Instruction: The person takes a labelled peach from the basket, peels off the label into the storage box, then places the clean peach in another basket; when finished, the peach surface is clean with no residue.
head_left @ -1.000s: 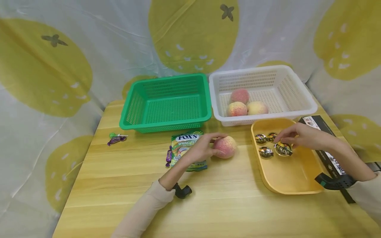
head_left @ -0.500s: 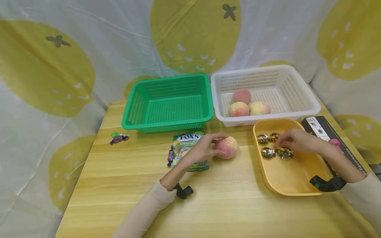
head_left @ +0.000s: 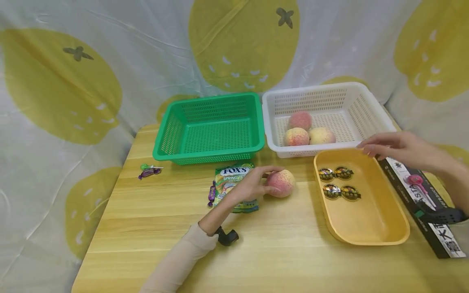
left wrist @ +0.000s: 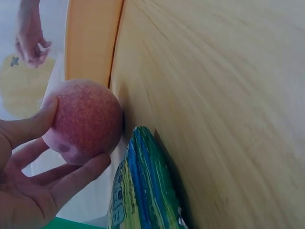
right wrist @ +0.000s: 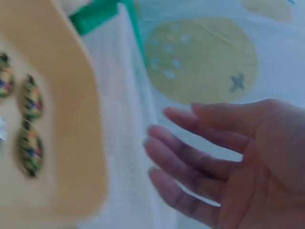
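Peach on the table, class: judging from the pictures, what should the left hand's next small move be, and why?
Probably lift the peach toward the white basket. The left hand already has its grip round it, three peaches lie in that basket, and the right hand hovers open, holding nothing.

The right hand (head_left: 393,148) has lifted off the foil cups (head_left: 338,183) and out of the yellow tray (head_left: 370,228).

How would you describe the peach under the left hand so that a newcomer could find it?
Start at the white basket at the table's back. Just in front, on the bare wood, lies the peach, gripped by the left hand. Unlike the three basket peaches, it sits outside any container.
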Demonstrator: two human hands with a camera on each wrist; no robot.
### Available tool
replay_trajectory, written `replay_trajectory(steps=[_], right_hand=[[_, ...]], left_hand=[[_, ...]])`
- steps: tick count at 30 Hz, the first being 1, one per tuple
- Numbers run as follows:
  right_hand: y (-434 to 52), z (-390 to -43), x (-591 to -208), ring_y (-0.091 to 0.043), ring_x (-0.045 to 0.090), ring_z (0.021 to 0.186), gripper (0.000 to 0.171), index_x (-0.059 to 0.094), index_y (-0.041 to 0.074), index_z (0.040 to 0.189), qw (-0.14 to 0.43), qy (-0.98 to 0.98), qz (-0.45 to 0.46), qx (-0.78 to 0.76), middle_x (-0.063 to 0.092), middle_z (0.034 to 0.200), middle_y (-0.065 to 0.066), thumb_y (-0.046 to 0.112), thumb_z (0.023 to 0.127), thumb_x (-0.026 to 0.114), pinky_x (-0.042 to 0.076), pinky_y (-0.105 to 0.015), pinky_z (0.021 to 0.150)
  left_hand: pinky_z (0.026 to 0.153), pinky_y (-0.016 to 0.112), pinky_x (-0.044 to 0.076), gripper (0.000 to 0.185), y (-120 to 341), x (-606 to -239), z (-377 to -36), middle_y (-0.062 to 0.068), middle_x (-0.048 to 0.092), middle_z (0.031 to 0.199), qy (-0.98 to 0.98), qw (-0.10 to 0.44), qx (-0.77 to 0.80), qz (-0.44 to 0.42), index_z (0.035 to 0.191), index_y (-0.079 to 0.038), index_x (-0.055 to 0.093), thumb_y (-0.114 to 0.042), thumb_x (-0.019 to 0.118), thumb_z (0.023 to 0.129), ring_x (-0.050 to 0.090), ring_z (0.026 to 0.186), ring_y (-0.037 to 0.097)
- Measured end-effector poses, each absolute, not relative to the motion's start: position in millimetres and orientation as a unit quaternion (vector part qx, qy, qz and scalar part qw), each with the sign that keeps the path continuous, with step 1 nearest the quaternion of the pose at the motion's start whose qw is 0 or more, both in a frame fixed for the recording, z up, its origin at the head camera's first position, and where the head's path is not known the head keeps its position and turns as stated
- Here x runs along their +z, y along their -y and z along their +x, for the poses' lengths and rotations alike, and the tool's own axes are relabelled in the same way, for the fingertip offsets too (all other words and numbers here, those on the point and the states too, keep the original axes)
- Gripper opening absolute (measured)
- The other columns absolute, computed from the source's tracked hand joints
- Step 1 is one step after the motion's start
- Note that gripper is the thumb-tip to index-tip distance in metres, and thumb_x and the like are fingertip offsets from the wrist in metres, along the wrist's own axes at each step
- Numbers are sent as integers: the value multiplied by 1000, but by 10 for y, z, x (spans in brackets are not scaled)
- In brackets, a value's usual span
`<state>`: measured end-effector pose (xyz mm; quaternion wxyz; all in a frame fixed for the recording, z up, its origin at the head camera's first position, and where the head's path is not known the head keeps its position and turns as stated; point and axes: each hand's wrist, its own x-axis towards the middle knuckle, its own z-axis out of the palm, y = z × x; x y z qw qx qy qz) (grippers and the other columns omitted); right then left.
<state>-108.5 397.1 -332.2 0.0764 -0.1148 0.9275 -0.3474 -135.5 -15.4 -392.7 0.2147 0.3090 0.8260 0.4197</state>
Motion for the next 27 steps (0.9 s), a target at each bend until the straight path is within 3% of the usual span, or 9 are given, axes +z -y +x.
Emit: replay_trajectory(steps=[2,4,7,9,10,12,15,17,27], right_hand=[[-4127,-1189,-3234,-1,62,103,32,65,13,138,47,-929,-80,-359,67,117,28,21,109,53,50,-19,86],[-4258,-1309,-3182,-19,56,130,45,48,20,156,42,-929,-50,-365,57,146,18,28,111,47,46,-39,109],[-4413,-1490,-3210,-49,13,156,61,7,31,168,83,-919,-35,-384,11,175,-3,36,113,34,14,-79,117],[-4501,-1579,-3290,-55,-13,154,65,-17,37,163,136,-902,-35,-407,-21,172,-14,39,114,26,2,-86,110],[-4546,-1615,-3348,-54,-15,154,65,-23,39,161,159,-895,-38,-415,-27,170,-13,39,114,23,10,-79,118],[-4637,-1661,-3476,-36,13,160,63,-29,43,157,194,-878,-48,-435,-36,167,-7,40,115,18,32,-62,121],[-4734,-1687,-3641,-4,56,131,59,-24,42,159,208,-852,-69,-475,-27,172,2,34,115,15,59,-34,89],[-4796,-1679,-3724,12,59,108,59,-19,39,162,206,-835,-78,-503,-17,174,8,28,116,16,62,-33,80],[-4858,-1672,-3895,12,62,105,63,-6,29,167,171,-833,-57,-523,-4,174,15,15,115,27,62,-28,78]], left_hand=[[113,39,50,60,166,-3935,-1364,13,61,147,-824,204,410,333,145,-4,59,2,78,89,59,134,28],[111,37,51,61,187,-3938,-1369,12,63,145,-821,189,399,360,145,-4,59,1,79,88,60,129,24],[107,33,53,62,226,-3872,-1373,11,64,143,-810,178,399,392,145,-4,58,-1,81,87,60,124,21],[105,30,54,63,261,-3768,-1385,10,63,145,-798,174,410,406,146,-5,57,-2,81,88,60,127,20],[105,31,55,63,280,-3691,-1397,11,62,146,-789,176,424,408,147,-5,57,-1,80,88,60,130,22],[103,32,56,64,326,-3529,-1443,12,60,148,-778,168,453,402,148,-5,56,-1,80,88,59,134,26],[99,35,59,64,384,-3318,-1565,13,58,150,-782,126,496,357,148,-8,56,-2,80,88,61,133,30],[95,37,61,65,394,-3235,-1686,13,57,151,-796,89,509,316,149,-10,56,-4,80,89,62,131,32],[96,43,60,61,-14,-3343,-2309,15,53,153,-825,21,508,247,151,-10,53,-6,75,94,61,130,34]])
